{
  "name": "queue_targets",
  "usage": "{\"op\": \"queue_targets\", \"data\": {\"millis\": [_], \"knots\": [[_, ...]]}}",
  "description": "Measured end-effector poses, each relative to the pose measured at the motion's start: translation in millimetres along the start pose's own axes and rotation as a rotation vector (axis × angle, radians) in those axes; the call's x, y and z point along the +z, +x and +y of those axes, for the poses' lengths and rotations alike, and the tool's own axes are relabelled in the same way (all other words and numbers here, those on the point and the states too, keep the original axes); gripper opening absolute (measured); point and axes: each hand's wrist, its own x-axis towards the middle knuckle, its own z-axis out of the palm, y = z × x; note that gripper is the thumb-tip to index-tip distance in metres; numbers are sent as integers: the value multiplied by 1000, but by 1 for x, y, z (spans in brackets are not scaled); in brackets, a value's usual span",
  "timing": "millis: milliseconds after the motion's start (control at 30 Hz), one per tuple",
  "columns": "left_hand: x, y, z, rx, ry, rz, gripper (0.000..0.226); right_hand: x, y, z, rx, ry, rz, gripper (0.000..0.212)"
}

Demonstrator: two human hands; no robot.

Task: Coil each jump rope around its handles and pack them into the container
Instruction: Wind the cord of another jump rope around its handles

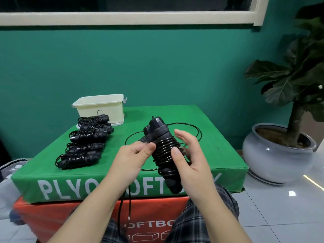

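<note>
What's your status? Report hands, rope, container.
Both hands on half-coiled jump rope, loose cord trailing. Coiled ropes waiting beside cream container. Nothing blocking.

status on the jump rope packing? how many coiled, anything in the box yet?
Done: about five black coiled jump ropes lie in a row on the green soft plyo box; the exact count is hard to tell. In hand: the left hand and right hand hold a sixth rope's black paired handles, partly wound, with loose black cord trailing. Left: finish coiling, then pack everything; the cream plastic container shows nothing inside from here.
</note>
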Motion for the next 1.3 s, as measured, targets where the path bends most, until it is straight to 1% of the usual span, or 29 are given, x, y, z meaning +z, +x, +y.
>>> {"op": "queue_targets", "data": {"millis": [33,100,167,200,267,300,333,400,467,500,533,667,800,900,1000,1100,1233,1300], "knots": [[0,0,2,3,11,3,37,0,1,1,-68,-40,51,29],[0,-1,4,27,16,15,37,-2,4,0,-139,-45,127,23],[1,-3,6,59,23,31,37,-5,5,1,-128,7,144,28],[2,-4,9,69,24,27,32,-7,6,0,-106,23,135,30],[4,-6,14,85,11,17,19,-10,7,-1,-56,-19,103,31],[4,-7,15,98,7,17,14,-12,7,-1,-23,-64,82,36],[5,-7,16,114,7,19,13,-14,7,-2,15,-110,58,45],[6,-6,14,144,7,17,14,-15,7,-1,73,-213,-5,66],[7,-5,12,162,16,5,17,-12,6,1,90,-333,-57,86],[9,-6,12,163,20,-4,17,-11,5,2,94,-387,-60,93],[11,-7,12,163,25,-17,18,-10,5,4,97,-429,-45,95],[14,-10,13,155,26,-85,15,-11,6,7,93,-506,40,78],[12,-10,13,192,94,-169,21,-14,5,4,96,-513,55,76],[11,-10,12,231,129,-171,22,-13,4,5,83,-527,62,59],[6,-10,13,167,83,-170,16,-14,4,7,77,-504,89,48],[2,-9,11,70,3,-181,20,-19,6,5,82,-448,91,46],[0,-2,1,21,-13,-114,16,-19,5,3,109,-282,53,53],[1,2,-4,-13,-74,-89,18,-17,3,1,134,-185,17,53]]}}
